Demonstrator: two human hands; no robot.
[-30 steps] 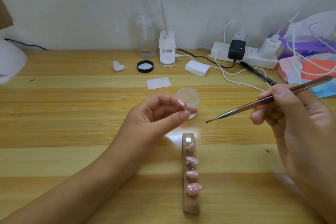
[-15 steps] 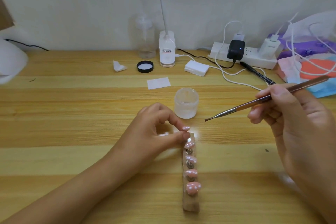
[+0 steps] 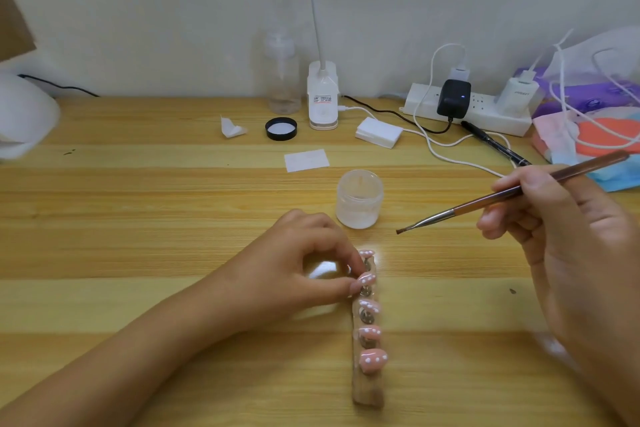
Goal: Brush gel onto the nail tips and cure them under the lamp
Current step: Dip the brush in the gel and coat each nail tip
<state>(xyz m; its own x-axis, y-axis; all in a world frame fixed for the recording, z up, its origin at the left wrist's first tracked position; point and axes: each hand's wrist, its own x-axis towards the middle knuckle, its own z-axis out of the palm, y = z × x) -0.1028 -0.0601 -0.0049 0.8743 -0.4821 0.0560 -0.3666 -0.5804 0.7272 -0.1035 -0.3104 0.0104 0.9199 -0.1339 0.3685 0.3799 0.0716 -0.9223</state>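
Pink nail tips (image 3: 369, 307) with white dots sit in a row of five on a wooden strip (image 3: 368, 390) lying near-centre on the counter (image 3: 138, 218), strip running near to far. Left hand (image 3: 304, 274) rests at the strip's far end, thumb and forefinger curled in, pinching one of the nail tips, second from the far end; exact contact is hard to see. Right hand (image 3: 561, 218) grips a brown-handled brush (image 3: 512, 192) pen-style, held in the air, metal ferrule and bristles pointing left and down, apart from both strip and jar. Open frosted gel jar (image 3: 360, 199) stands just beyond the strip, between the two hands. Its likely black lid (image 3: 281, 128) lies farther back, open side up. White wipe square (image 3: 306, 160) lies flat beyond the jar; a stack of pads (image 3: 378, 132) is to its far right. Clear pump bottle (image 3: 282, 76) and white gooseneck lamp base (image 3: 322, 97) stand by the wall. Power strip (image 3: 467, 111) with plugs and cables is far right. White domed unit (image 3: 24, 121), blurred, is at the left edge.
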